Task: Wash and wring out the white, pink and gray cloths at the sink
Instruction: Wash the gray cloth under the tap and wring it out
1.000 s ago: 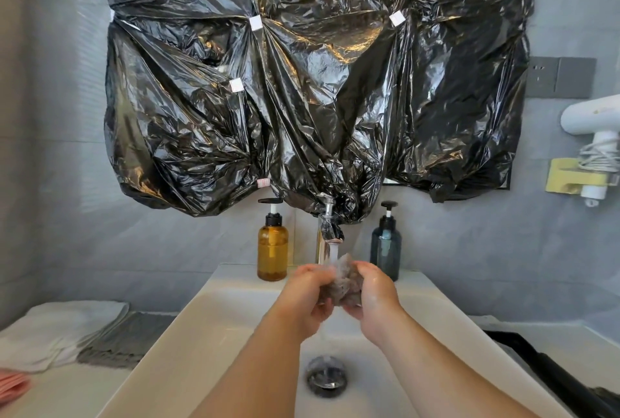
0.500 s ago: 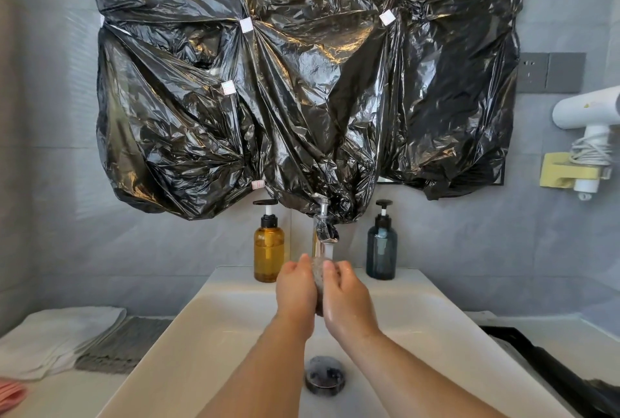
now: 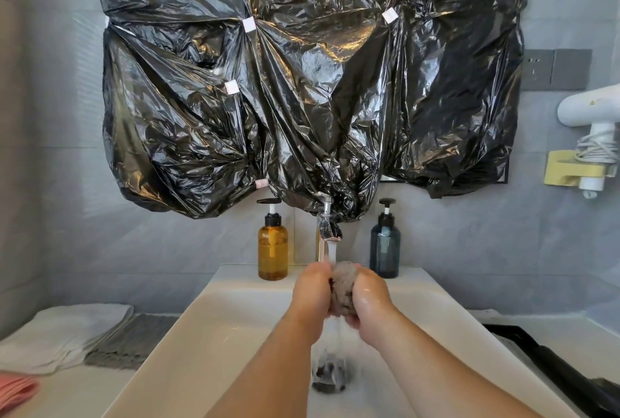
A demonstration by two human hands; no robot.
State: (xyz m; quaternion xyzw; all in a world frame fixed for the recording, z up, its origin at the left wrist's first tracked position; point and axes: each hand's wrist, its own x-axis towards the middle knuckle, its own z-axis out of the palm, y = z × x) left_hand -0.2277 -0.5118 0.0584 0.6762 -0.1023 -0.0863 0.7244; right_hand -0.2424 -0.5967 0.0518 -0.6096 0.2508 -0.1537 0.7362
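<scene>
Your left hand (image 3: pixel 312 293) and right hand (image 3: pixel 367 300) both clench balled gray cloth (image 3: pixel 344 286) under faucet (image 3: pixel 327 226) stream, above sink (image 3: pixel 208 327). Step: rinse-squeeze. Next, likely: twist hands opposite ways, wring. White cloth (image 3: pixel 67 333), pink cloth (image 3: pixel 15 390) wait on tabletop (image 3: pixel 73 397), left.

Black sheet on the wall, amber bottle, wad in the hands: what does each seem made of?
Black sheet: thin glossy plastic film, likely bin bags; sharp crinkles and bright glare. Amber bottle: translucent brown plastic or glass, cannot tell which; smooth, shiny, black pump. Wad: gray nubby fabric, soaked, bunched under running water.
</scene>
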